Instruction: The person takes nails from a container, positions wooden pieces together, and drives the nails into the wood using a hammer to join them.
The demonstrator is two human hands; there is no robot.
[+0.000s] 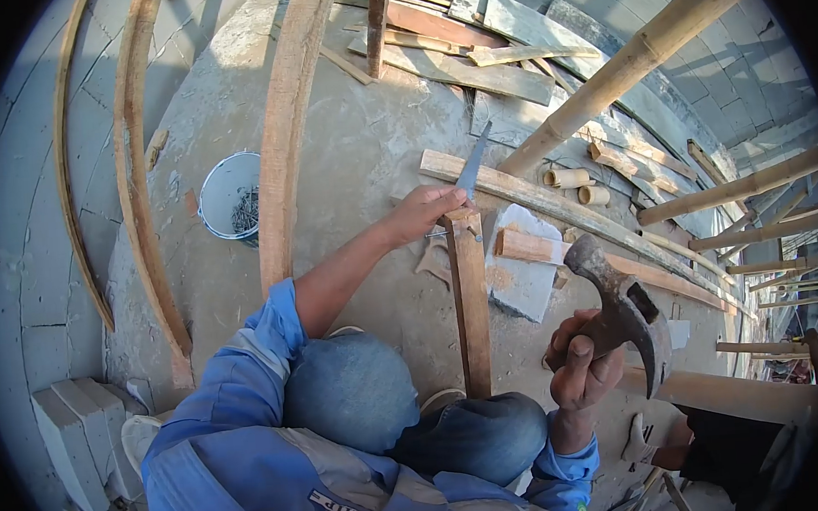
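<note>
The hammer (620,310) is being clamped near its head by the right hand (586,365), apart from the wooden post (470,299); the post's end is being touched by the left hand (425,211), whose grip cannot be told.

This was a building site: bare block walls (28,232) rose around a rough concrete floor (367,174), bamboo poles (631,64) stood propped across it, and scrap planks (473,74) lay piled beside a white bucket of nails (229,196).
</note>
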